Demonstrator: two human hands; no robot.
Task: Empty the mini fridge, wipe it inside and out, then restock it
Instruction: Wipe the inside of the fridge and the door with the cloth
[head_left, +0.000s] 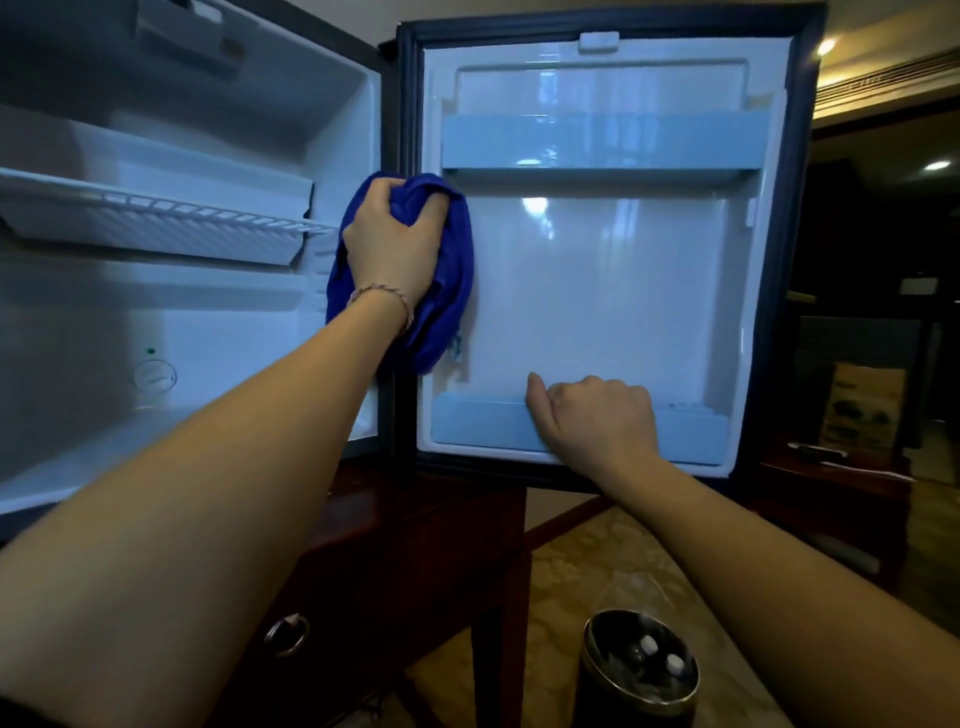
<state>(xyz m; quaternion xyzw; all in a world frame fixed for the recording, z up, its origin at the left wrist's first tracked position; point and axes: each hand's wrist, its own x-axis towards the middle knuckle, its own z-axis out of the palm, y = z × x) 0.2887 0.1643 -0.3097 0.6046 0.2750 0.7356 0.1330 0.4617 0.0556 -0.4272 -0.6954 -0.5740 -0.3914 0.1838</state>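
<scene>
Your left fingers (415, 205) are curled into a bunched blue cloth (452, 291), and your left hand (392, 249) presses it against the inner face of the fridge door (597, 291), at its hinge-side edge just below the upper door shelf (602, 140). Your right hand (597, 415) hooks over the front lip of the lower door shelf (478, 423), fingers curled behind it and thumb up, steadying the door. The fridge (234, 322) stands open on a dark wooden table (415, 530); its wire rack (171, 213) and both door shelves look bare, so you seem to be in the wiping stage.

The cloth is soft and light and will fold under pressure, so keep it wadded in your palm. The door's plastic liner looks smooth and glossy, likely slippery when damp, and the door swings freely; that shelf lip is a sensible place to brace it. A dark bin (639, 670) stands on the floor below.
</scene>
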